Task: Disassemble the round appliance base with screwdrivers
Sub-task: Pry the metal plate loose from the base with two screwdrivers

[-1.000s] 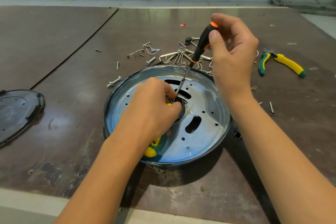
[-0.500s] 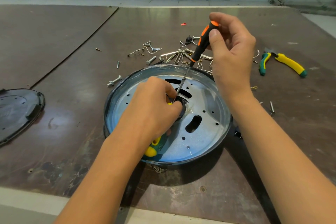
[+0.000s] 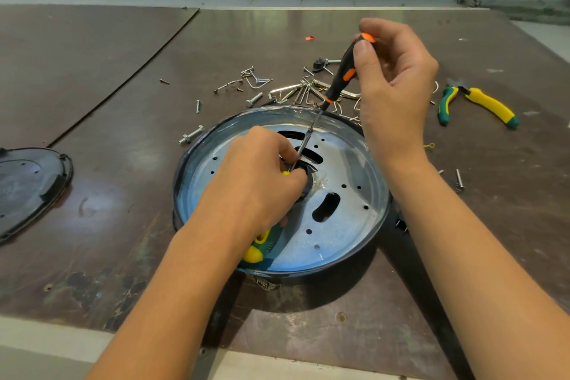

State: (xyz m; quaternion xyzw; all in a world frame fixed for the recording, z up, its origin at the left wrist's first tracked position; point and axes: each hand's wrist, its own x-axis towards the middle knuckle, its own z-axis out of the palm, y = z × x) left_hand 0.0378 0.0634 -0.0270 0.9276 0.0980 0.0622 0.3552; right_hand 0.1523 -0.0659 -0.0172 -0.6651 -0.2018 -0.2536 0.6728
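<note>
Yellow-green pliers (image 3: 489, 104), scattered bolts (image 3: 192, 134), brown table (image 3: 92, 77)

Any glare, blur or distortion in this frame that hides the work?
Head view: sharp, evenly lit; bluish sheen on the round silver metal plate, holes readable; wide-angle stretch toward the edges; the left hand, not glare, covers the tip of the black-and-orange screwdriver.

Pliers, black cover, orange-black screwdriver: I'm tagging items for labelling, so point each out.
Pliers (image 3: 489, 103), head view, on the yellow handle.
Black cover (image 3: 27, 191), head view, on its flat face.
Orange-black screwdriver (image 3: 340, 81), head view, on the handle.
</note>
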